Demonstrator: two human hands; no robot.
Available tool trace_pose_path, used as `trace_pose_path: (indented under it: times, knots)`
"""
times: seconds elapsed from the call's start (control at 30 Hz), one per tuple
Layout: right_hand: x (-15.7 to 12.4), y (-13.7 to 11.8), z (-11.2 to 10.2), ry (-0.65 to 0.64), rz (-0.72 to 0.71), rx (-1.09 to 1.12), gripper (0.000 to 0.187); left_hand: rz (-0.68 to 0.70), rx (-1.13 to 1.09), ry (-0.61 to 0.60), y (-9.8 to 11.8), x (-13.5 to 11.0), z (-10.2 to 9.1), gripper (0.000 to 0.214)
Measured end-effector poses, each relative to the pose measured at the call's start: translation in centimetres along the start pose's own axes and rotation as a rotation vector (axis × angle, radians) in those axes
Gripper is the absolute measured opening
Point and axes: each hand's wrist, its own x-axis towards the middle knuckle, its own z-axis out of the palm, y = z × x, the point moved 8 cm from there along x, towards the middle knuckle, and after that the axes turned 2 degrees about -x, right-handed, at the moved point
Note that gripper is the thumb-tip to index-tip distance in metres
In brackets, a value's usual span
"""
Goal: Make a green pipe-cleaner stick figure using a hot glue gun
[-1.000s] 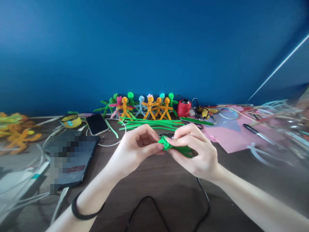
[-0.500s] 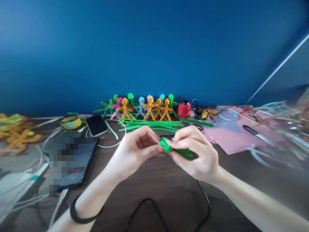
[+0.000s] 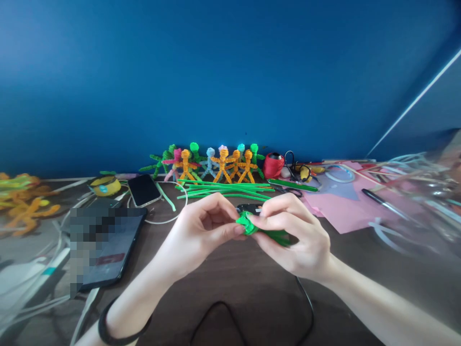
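Between my two hands is a green pipe-cleaner figure, its rounded, coiled end showing and its green length running back under my right palm. My left hand pinches the coiled end from the left with thumb and fingertips. From the right, my right hand grips the same piece, thumb on top and fingers curled around; part of it is hidden there. Beyond the hands lie several loose green pipe cleaners. Behind those, a row of pipe-cleaner figures in orange, green, blue and pink stands by the wall.
At left are a tablet, a phone, a yellow band and orange figures. Pink paper, a black pen and a red roll lie right. A black cable crosses the near table.
Both hands and the green piece sit slightly lower in the picture, as does the whole scene. The grip on the piece looks nearly the same.
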Motion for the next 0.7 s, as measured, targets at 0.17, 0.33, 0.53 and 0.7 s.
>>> trace_pose_path:
  times: [0.17,0.33,0.53,0.7]
  knots:
    - [0.02,0.28,-0.11,-0.01,0.028,0.045,0.018,0.028,-0.032,-0.014,0.1,-0.03,0.16,0.017]
    - [0.05,0.2,-0.3,-0.02,0.041,0.048,0.018,0.028,-0.035,-0.024,0.23,-0.14,0.44,0.016]
    - [-0.08,0.08,-0.45,-0.017,0.043,0.045,0.018,0.019,-0.048,-0.027,0.18,-0.26,0.59,0.017]
    - [-0.22,0.15,-0.37,-0.021,0.055,0.04,0.018,0.021,-0.03,-0.022,0.07,-0.27,0.58,0.017]
